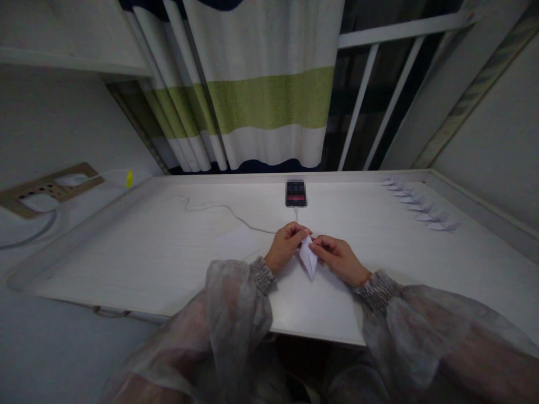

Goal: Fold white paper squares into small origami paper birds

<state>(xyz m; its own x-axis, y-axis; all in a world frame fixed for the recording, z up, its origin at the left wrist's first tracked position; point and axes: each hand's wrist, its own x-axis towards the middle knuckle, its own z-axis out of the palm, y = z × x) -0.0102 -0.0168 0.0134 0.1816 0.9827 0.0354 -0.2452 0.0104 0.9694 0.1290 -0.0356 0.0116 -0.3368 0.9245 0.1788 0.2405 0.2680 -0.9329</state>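
Note:
A white sheet of paper folded into a narrow diamond (309, 259) is held between my two hands, its long point hanging toward me above the table. My left hand (288, 244) pinches its upper left edge between thumb and fingers. On the other side, my right hand (338, 257) grips the upper right edge, thumb and fingertips pressed together on the paper. To the left of my left hand, flat white paper (238, 242) lies on the white table (138, 247).
Beyond my hands lies a phone (296, 193) with a cable (229, 210) trailing left. Several folded white paper pieces (421, 207) stand in a row at the far right. Behind the table hang curtains (269, 101); a power socket board (53, 188) is on the left wall.

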